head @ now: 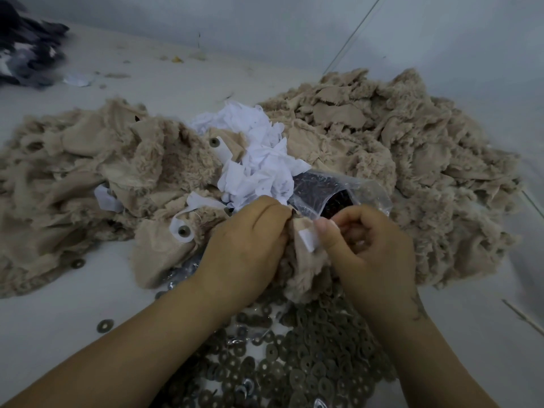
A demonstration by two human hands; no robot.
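Close together, L hand (247, 240) & R hand (374, 245) pinch beige fur piece (306, 269); pale table (59, 319) w/ washers (309, 363), wall (294, 25) behind.

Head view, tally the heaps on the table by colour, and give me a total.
Beige plush heaps: 2
White scrap heap: 1
Dark cloth heap: 1
Grey-brown washer heap: 1
Total: 5
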